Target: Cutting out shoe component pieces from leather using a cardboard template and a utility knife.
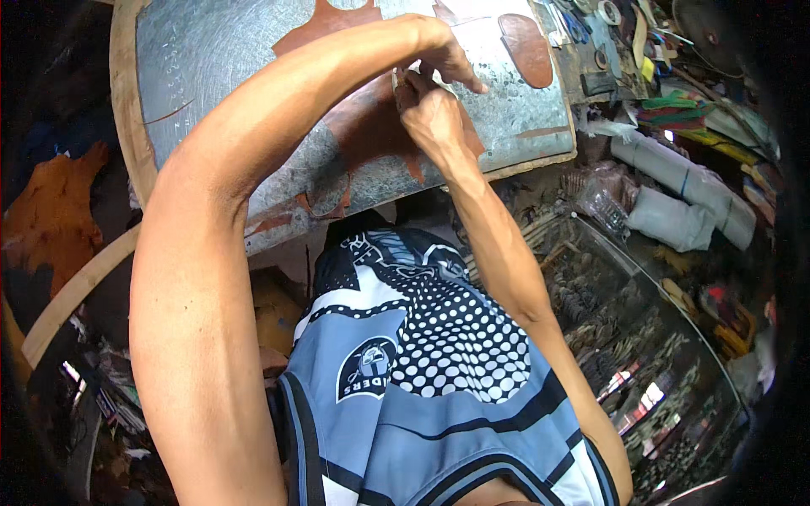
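Note:
My left arm reaches across the worktable, and my left hand (445,57) bends down over it with fingers stretched out, partly turned from view. Just below it my right hand (432,114) is closed, its fingers curled, and what they grip is hidden. Under both hands lies a piece of brown leather (363,135) with an irregular, cut edge. A rounded, tongue-shaped brown leather piece (526,52) rests to the right of my left hand. Another brown leather piece (312,31) lies at the far side, behind my left forearm.
The table has a scuffed grey metal top (202,67) with a wooden rim (124,84). Tools and a tape roll (607,12) crowd a bench at the far right. Wrapped rolls (683,173) lie beside the table. Orange-brown leather (55,215) hangs at the left.

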